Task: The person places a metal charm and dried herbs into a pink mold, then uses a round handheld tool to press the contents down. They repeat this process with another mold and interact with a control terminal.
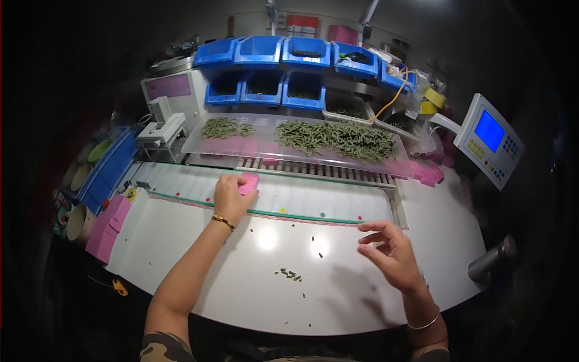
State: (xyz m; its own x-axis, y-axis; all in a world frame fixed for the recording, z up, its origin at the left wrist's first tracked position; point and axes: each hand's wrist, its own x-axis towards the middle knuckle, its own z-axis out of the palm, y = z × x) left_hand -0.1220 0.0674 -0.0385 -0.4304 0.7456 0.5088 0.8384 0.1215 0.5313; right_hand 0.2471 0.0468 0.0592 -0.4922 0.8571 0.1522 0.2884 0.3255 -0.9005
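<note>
My left hand [231, 198] is closed round a small pink packet [250, 179] over the white belt [338, 193], thumb and fingers at its edges. How far it is lifted above the belt, I cannot tell. On the right, my right hand [391, 256] hovers over the white table [229, 283], fingers curled but apart and holding nothing I can see. A few dried green bits [291, 275] lie scattered between my forearms. Beyond the belt, a clear tray [265, 123] carries two heaps of dried, curled green pieces [325, 139].
Blue bins [259, 51] stand in two rows at the back. A control panel with a blue screen [490, 131] stands right, above a dark cylinder [493, 259]. Pink boxes [108, 226] sit left, near a small white machine [161, 130]. Rollers [319, 172] run behind the belt.
</note>
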